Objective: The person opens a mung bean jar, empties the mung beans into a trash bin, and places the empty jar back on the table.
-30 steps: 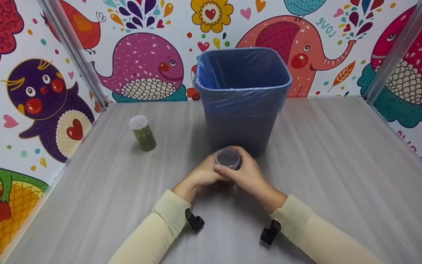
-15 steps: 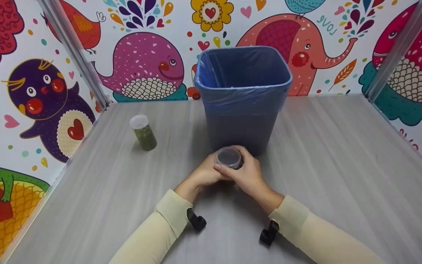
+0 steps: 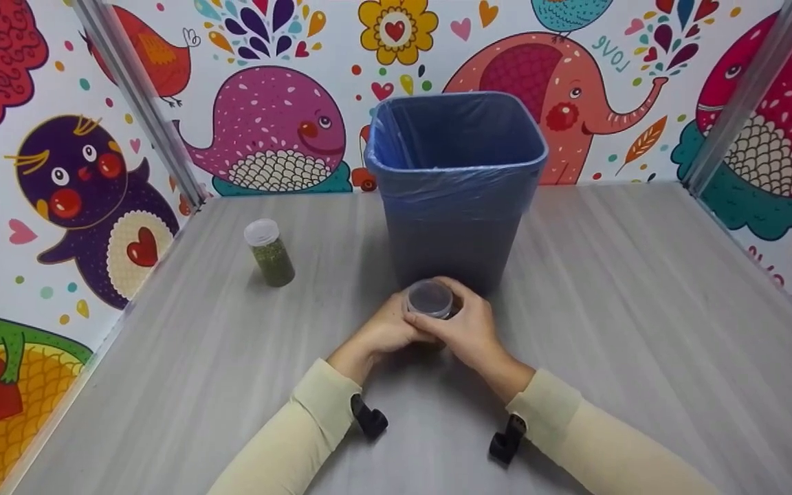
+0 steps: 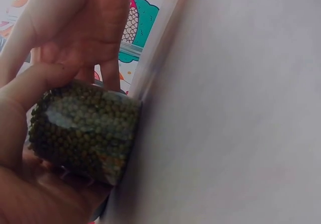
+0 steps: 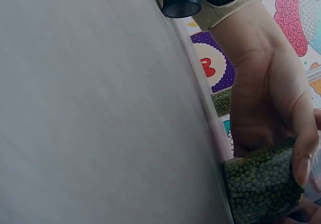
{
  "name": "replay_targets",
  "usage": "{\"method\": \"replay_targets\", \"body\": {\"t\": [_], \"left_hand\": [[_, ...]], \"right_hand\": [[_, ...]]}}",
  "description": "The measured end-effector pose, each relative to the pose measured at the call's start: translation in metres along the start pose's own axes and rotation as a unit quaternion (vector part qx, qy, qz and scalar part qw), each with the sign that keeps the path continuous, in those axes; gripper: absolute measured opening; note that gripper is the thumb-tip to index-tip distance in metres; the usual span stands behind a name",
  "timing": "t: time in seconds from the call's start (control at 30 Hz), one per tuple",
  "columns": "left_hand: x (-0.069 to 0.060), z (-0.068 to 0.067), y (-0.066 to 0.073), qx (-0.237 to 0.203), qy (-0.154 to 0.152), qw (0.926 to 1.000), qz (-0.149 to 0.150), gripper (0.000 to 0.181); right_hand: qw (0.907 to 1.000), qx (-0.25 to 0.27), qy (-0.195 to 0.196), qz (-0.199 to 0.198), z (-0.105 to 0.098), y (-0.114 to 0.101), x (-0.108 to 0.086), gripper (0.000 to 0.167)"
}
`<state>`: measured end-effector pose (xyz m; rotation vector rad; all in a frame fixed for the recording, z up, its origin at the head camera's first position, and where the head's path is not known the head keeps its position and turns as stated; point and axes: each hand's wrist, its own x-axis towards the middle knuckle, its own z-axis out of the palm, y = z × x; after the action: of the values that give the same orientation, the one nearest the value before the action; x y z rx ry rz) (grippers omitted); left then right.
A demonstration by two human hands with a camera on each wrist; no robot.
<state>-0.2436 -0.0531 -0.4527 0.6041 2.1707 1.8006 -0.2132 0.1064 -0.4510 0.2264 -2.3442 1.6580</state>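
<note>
Between my hands, near the middle of the table, a clear jar of green mung beans [image 4: 85, 128] stands upright with its base against the tabletop. My left hand [image 3: 389, 326] wraps the lower body of the jar, its thumb lying along the side in the right wrist view. Higher up, my right hand [image 3: 468, 330] grips round the rim at the clear round lid [image 3: 430, 298], thumb on the near edge and fingers behind. Farther left, a taller clear jar of green beans [image 3: 274, 261] stands alone with a whitish lid [image 3: 261, 232] on it.
Just behind the hands stands a blue-grey waste bin [image 3: 451, 240] lined with a thin clear bag. The grey wood-grain table [image 3: 643, 309] is bounded by printed cartoon walls [image 3: 279, 124] and metal posts [image 3: 141, 96]. Black wrist cameras [image 3: 370, 416] hang beneath both cuffs.
</note>
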Motion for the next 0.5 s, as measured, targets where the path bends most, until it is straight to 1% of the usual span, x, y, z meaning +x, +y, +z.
{"method": "replay_targets", "body": {"t": [0.17,0.27,0.4,0.5], "left_hand": [[-0.0009,0.0007,-0.0009,-0.006,0.0,1.0,-0.004,0.078],[-0.0007,-0.0001,-0.0017,-0.002,-0.003,1.0,-0.009,0.077],[-0.0004,-0.0011,-0.0011,0.002,-0.007,0.9999,-0.014,0.075],[-0.0003,-0.0015,-0.001,0.003,-0.007,0.9999,-0.013,0.075]], "right_hand": [[0.9998,0.013,-0.005,0.015,-0.0005,0.0006,-0.0009,0.064],[0.9992,0.025,-0.014,0.028,-0.0009,0.0009,-0.0007,0.067],[0.9986,0.036,-0.021,0.034,-0.0012,0.0014,0.0001,0.067],[0.9987,0.037,-0.018,0.031,-0.001,0.0018,0.001,0.067]]}}
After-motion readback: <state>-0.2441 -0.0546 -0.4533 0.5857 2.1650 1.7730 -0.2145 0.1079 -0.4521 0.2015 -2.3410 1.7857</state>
